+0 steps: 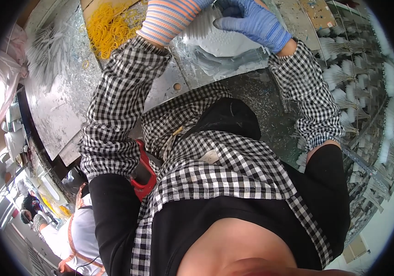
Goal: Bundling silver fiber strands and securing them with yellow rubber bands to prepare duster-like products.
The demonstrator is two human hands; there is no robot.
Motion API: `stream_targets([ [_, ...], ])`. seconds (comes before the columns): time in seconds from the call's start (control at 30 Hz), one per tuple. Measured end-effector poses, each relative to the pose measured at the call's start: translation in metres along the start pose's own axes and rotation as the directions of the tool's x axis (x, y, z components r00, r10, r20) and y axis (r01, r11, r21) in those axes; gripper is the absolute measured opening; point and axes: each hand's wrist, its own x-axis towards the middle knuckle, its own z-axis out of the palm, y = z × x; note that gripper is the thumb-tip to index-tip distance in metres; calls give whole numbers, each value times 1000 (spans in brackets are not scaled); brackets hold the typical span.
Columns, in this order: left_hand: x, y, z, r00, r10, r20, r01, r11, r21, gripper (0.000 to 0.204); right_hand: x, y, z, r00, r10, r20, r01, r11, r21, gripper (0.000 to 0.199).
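My left hand (169, 18) wears an orange-and-white striped glove and reaches to the top edge of the view, next to a pile of yellow rubber bands (109, 27). Its fingers are cut off by the frame. My right hand (254, 20) wears a blue glove and curls over a bundle of thin white fibres (201, 27) that lies above a white textured sheet (234, 43). Both forearms are in black-and-white checked sleeve covers.
A scratched metal worktable (68, 110) runs across the top. Many bundled white fibre tufts (344, 78) lie stacked at the right. More loose white fibres (45, 50) lie at the upper left. A red-handled tool (144, 177) hangs at my waist. Other people (77, 230) stand at the lower left.
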Motion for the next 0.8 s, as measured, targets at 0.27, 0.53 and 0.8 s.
stream_targets([
  [0.27,20,-24,2,783,450,429,-621,527,580,63,18,43,-8,998,4,59,11,967,-254,35],
  [0.53,13,-42,-8,774,318,548,-633,399,663,55,30,77,14,993,-116,33,121,949,-290,46],
  [0.8,12,-50,-7,758,333,561,-652,392,648,56,27,82,16,996,-88,15,88,956,-281,46],
])
